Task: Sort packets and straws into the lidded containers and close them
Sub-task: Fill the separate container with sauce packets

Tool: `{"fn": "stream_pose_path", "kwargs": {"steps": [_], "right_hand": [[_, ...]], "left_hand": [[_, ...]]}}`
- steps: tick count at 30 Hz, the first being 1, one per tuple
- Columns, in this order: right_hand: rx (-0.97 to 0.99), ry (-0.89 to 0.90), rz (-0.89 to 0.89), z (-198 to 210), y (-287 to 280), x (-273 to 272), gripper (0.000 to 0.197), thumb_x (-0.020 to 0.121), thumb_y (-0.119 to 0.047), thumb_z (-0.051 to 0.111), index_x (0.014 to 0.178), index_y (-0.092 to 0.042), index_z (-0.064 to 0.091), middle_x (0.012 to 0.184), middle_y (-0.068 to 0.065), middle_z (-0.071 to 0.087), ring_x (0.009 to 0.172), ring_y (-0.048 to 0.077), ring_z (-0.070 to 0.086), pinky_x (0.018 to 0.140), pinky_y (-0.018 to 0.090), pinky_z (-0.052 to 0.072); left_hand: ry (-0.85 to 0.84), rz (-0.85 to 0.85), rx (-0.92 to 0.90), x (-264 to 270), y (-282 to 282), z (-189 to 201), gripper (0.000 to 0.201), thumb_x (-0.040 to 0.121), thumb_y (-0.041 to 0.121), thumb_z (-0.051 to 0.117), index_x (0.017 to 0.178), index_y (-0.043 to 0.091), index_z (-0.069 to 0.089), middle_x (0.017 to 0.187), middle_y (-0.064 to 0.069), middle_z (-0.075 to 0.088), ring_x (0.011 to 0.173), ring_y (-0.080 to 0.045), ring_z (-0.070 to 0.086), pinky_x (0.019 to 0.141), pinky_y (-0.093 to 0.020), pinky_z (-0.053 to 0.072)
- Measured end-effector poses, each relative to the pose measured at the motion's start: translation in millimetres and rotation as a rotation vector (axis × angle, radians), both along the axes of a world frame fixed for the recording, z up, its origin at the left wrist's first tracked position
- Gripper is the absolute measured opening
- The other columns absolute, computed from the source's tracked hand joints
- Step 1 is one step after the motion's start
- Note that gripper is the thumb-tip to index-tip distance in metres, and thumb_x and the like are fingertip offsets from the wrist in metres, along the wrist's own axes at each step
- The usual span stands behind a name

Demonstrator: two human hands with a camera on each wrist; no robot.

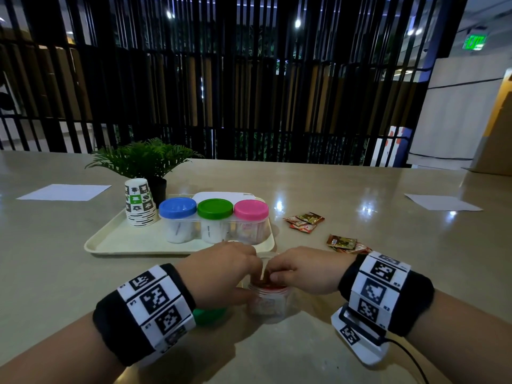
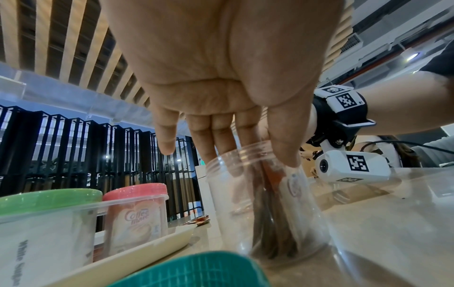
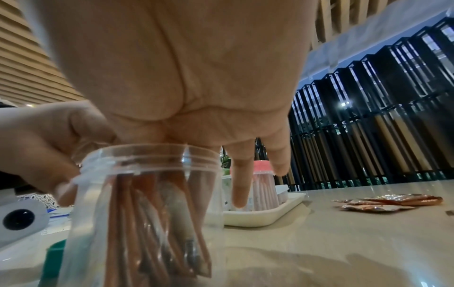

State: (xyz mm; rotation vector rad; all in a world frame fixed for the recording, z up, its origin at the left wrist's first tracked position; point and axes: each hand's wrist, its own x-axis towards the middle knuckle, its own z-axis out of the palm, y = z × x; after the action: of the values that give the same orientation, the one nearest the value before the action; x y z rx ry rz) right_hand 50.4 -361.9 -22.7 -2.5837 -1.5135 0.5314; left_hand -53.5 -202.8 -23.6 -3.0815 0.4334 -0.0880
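A clear jar [image 1: 268, 303] without a lid stands on the table just in front of me, packed with upright brown and red stick packets [image 3: 152, 223]. My left hand [image 1: 249, 278] grips the jar at its rim, thumb down the near side, fingers at the mouth [image 2: 245, 151]. From the right, my right hand [image 1: 274, 275] reaches into the mouth with curled fingers on the packet tops; two of its fingers [image 3: 240, 186] hang outside past the jar. A green lid [image 1: 207, 314] lies flat on the table under my left wrist.
Behind the jar, a cream tray [image 1: 110, 242] holds blue-lidded [image 1: 177, 207], green-lidded [image 1: 214, 208] and pink-lidded [image 1: 250, 209] jars, plus stacked paper cups [image 1: 138, 203]. Loose foil packets [image 1: 304, 221] [image 1: 343, 243] lie to the right. A potted plant [image 1: 144, 159] stands behind the tray.
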Motion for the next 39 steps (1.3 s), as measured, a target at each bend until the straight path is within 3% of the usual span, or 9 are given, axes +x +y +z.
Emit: {"fn": "stream_pose_path", "kwargs": {"steps": [4, 8, 10, 13, 21, 26, 32, 36, 39], "right_hand": [[-0.08, 0.122, -0.027, 5, 3, -3, 0.037, 0.101, -0.034, 0.039, 0.123, -0.011, 0.058, 0.118, 0.009, 0.059, 0.106, 0.022, 0.053, 0.094, 0.036, 0.04], [-0.112, 0.152, -0.001, 5, 4, -2, 0.047, 0.095, -0.048, 0.048, 0.128, -0.016, 0.055, 0.115, 0.003, 0.059, 0.102, 0.017, 0.053, 0.09, 0.032, 0.042], [-0.121, 0.138, 0.008, 2, 4, -1, 0.052, 0.091, -0.052, 0.051, 0.129, -0.017, 0.053, 0.118, 0.002, 0.06, 0.106, 0.017, 0.054, 0.094, 0.034, 0.043], [-0.11, 0.14, 0.002, 6, 2, -2, 0.052, 0.09, -0.053, 0.053, 0.128, -0.018, 0.055, 0.123, 0.0, 0.06, 0.111, 0.016, 0.054, 0.1, 0.036, 0.043], [0.402, 0.022, -0.298, 55, -29, 71, 0.01, 0.097, -0.023, 0.052, 0.089, -0.019, 0.057, 0.091, -0.001, 0.064, 0.088, 0.014, 0.06, 0.087, 0.035, 0.048], [0.105, -0.177, -0.519, 23, -56, 141, 0.007, 0.094, -0.027, 0.055, 0.1, -0.023, 0.056, 0.107, 0.001, 0.061, 0.1, 0.019, 0.056, 0.09, 0.033, 0.045], [-0.225, -0.129, -0.58, -6, -62, 155, 0.058, 0.089, -0.035, 0.062, 0.141, -0.024, 0.039, 0.144, 0.001, 0.042, 0.13, 0.019, 0.043, 0.105, 0.031, 0.037], [-0.296, -0.186, -0.533, -20, -58, 158, 0.062, 0.082, -0.034, 0.07, 0.137, -0.026, 0.043, 0.138, 0.001, 0.047, 0.121, 0.019, 0.049, 0.096, 0.03, 0.042], [-0.266, -0.252, -0.52, -26, -55, 160, 0.044, 0.079, -0.032, 0.073, 0.118, -0.026, 0.051, 0.126, 0.001, 0.054, 0.102, 0.017, 0.052, 0.085, 0.029, 0.045]], "left_hand": [[0.03, 0.076, -0.047, 1, -4, -1, 0.039, 0.09, 0.039, 0.063, 0.124, 0.03, 0.047, 0.125, 0.01, 0.053, 0.113, -0.01, 0.048, 0.095, -0.023, 0.039], [0.1, 0.058, 0.092, 6, -7, -3, 0.037, 0.094, 0.042, 0.054, 0.128, 0.028, 0.052, 0.128, 0.006, 0.056, 0.124, -0.011, 0.044, 0.118, -0.04, 0.019], [0.15, 0.043, 0.123, 8, -7, -5, 0.033, 0.097, 0.04, 0.05, 0.126, 0.027, 0.056, 0.128, 0.006, 0.057, 0.128, -0.01, 0.041, 0.12, -0.045, 0.01], [0.166, 0.026, 0.118, 8, -5, -7, 0.029, 0.097, 0.037, 0.05, 0.123, 0.025, 0.058, 0.123, 0.005, 0.061, 0.122, -0.01, 0.046, 0.119, -0.044, 0.013], [0.15, 0.012, 0.095, 11, -5, -6, 0.031, 0.097, 0.037, 0.052, 0.126, 0.026, 0.055, 0.125, 0.004, 0.059, 0.119, -0.013, 0.05, 0.117, -0.039, 0.019], [0.152, 0.021, 0.023, 11, 1, -9, 0.031, 0.095, 0.041, 0.055, 0.124, 0.03, 0.056, 0.121, 0.004, 0.058, 0.112, -0.014, 0.052, 0.101, -0.032, 0.043], [0.176, 0.019, 0.022, 14, 3, -11, 0.031, 0.094, 0.043, 0.055, 0.123, 0.03, 0.055, 0.119, 0.004, 0.058, 0.11, -0.014, 0.052, 0.098, -0.035, 0.046], [0.183, 0.008, 0.027, 15, 4, -11, 0.031, 0.094, 0.044, 0.054, 0.122, 0.03, 0.055, 0.118, 0.004, 0.058, 0.109, -0.014, 0.052, 0.098, -0.036, 0.046], [0.19, 0.006, 0.022, 16, 5, -12, 0.031, 0.094, 0.043, 0.055, 0.122, 0.029, 0.056, 0.117, 0.004, 0.059, 0.108, -0.014, 0.053, 0.097, -0.037, 0.046]]}}
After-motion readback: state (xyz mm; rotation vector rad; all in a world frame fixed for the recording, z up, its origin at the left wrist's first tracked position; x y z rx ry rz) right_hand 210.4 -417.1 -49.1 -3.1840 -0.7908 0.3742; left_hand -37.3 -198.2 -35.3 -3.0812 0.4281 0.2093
